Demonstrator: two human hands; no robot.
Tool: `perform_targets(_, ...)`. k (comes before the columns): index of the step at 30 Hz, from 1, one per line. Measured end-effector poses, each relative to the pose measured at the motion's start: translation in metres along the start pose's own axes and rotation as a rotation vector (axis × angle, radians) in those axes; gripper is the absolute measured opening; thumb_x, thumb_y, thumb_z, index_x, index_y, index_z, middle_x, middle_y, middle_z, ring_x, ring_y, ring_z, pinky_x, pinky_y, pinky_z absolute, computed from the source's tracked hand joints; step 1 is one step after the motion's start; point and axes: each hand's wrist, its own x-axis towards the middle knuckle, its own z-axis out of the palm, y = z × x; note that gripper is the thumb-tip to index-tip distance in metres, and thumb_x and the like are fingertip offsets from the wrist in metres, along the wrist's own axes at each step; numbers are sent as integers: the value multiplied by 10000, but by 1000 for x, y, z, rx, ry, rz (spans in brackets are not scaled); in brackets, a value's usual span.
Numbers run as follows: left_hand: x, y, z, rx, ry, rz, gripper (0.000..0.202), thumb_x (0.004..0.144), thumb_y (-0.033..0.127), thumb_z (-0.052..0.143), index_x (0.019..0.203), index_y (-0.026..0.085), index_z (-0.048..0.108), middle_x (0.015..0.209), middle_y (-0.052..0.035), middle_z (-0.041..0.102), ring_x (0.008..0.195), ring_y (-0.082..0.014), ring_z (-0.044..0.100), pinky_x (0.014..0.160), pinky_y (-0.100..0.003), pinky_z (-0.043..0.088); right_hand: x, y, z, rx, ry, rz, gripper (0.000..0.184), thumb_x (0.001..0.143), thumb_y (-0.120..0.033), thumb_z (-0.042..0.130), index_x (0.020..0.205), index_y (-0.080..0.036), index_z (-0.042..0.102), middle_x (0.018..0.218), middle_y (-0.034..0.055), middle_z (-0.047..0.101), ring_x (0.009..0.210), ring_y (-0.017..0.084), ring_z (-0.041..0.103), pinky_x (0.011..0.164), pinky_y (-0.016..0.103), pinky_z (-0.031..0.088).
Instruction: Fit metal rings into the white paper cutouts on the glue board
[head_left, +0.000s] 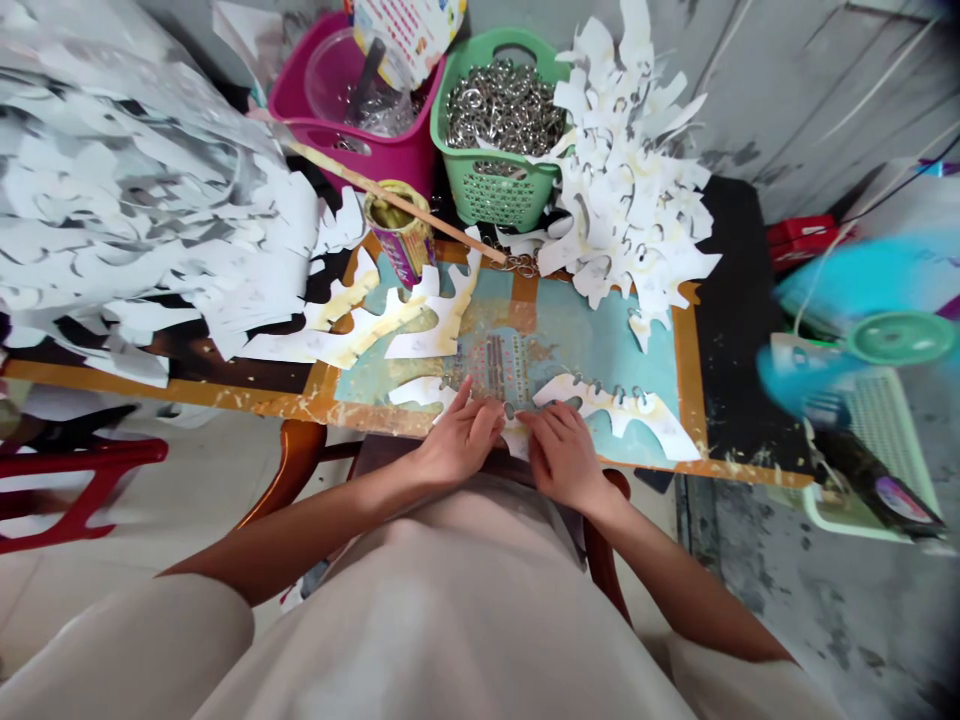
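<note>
At the table's front edge, my left hand and my right hand work close together. Both have their fingers pinched on a white cut-out strip with scalloped edges. A small metal ring seems to sit between the fingertips, but it is too small to make out well. Left of my left hand shows a white scalloped end; whether it belongs to the same strip is hidden. Beside my right hand lies another white cut-out strip with several metal rings along its upper edge.
Yellow-smeared cut-outs lie left on the blue mat. Behind stand an open tin with a wooden stick across it, a magenta basket, and a green basket of rings. White pieces are heaped right; a blurred fan stands beyond.
</note>
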Motion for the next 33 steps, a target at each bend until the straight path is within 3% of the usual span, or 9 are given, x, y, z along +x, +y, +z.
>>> perform_targets(4, -8, 1, 4, 1, -19, -63, 199, 936, 117, 419, 1117, 184, 467, 954, -34, 728, 888, -160, 696, 1188, -506, 310, 11, -4, -3, -83, -69, 15, 590, 795, -168, 525, 1385, -144, 537, 1016, 124, 630, 1005, 294, 494, 1004, 464, 358)
perform_targets(11, -14, 3, 5, 69, -44, -111, 170, 953, 152, 440, 1100, 195, 512, 1102, -73, 731, 1005, -169, 695, 1209, -510, 257, 14, -9, -2, -213, -118, 14, 555, 836, -203, 528, 1390, -204, 554, 992, 112, 585, 983, 286, 462, 1008, 459, 316)
perform_targets(22, -14, 3, 2, 118, -15, -78, 173, 944, 151, 469, 1097, 182, 543, 974, -60, 746, 1101, -196, 661, 1221, -535, 211, 11, -12, 4, -205, -86, 81, 549, 814, -199, 517, 1352, -98, 550, 983, 125, 582, 987, 291, 478, 1072, 462, 294)
perform_targets(28, -16, 1, 5, 105, 4, -66, 230, 944, 149, 476, 1154, 211, 546, 971, -44, 759, 1107, -200, 665, 1228, -545, 179, 10, -9, 4, -204, -122, 34, 573, 854, -193, 504, 1426, -205, 500, 988, 103, 582, 973, 288, 487, 1064, 501, 288)
perform_targets(33, -15, 3, 4, 145, 15, -66, 184, 943, 149, 485, 1101, 185, 572, 952, -52, 759, 1085, -191, 671, 1233, -537, 167, 14, -12, 5, -206, -99, 65, 547, 825, -192, 529, 1371, -160, 557, 964, 113, 580, 965, 286, 493, 1053, 495, 310)
